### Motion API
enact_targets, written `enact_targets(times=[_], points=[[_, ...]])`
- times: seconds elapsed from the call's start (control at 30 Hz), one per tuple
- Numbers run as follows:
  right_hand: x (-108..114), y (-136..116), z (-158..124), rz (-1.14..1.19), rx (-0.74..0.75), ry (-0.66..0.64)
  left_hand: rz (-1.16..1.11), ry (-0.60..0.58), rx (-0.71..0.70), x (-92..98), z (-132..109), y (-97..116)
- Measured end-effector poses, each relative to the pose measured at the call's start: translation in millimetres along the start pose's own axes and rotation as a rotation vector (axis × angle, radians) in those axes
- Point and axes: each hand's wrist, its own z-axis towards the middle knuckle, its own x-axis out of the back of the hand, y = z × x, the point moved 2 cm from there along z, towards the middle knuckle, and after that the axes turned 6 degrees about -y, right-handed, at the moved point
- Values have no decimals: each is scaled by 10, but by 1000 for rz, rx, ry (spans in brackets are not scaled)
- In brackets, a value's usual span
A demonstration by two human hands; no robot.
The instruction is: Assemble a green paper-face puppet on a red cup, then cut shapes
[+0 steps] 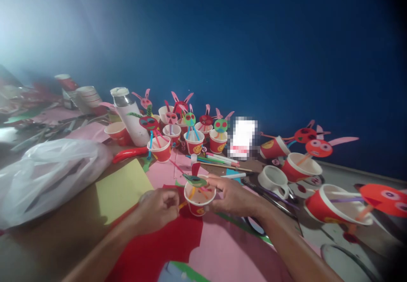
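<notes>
A red-and-white paper cup (199, 208) stands in front of me over red and pink paper. My right hand (232, 195) grips it from the right, fingers along the rim and thumb on the side. A green paper face (194, 181) with a red ear sits above the cup's mouth, and orange strips show inside. On the left, my left hand (160, 208) is closed in a pinch on a small yellow strip (182, 205) that reaches the cup's side. Its far end is hard to make out.
Several cups with paper rabbit faces (221, 125) line the back, beside a white flask (130, 118). A white mug (272, 180), pens and more cups (302, 167) stand right. A plastic bag (54, 180) and yellow paper (124, 191) lie left. A blue wall rises behind.
</notes>
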Motion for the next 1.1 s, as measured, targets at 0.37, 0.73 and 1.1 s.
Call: enact_targets(times=[0.37, 0.73, 1.1], points=[[-102, 8, -5, -8, -8, 58, -67, 180, -226, 19, 107, 365], [-124, 29, -52, -39, 8, 89, -56, 282, -167, -169, 246, 382], [-80, -160, -182, -233, -45, 29, -87, 326, -140, -268, 195, 378]])
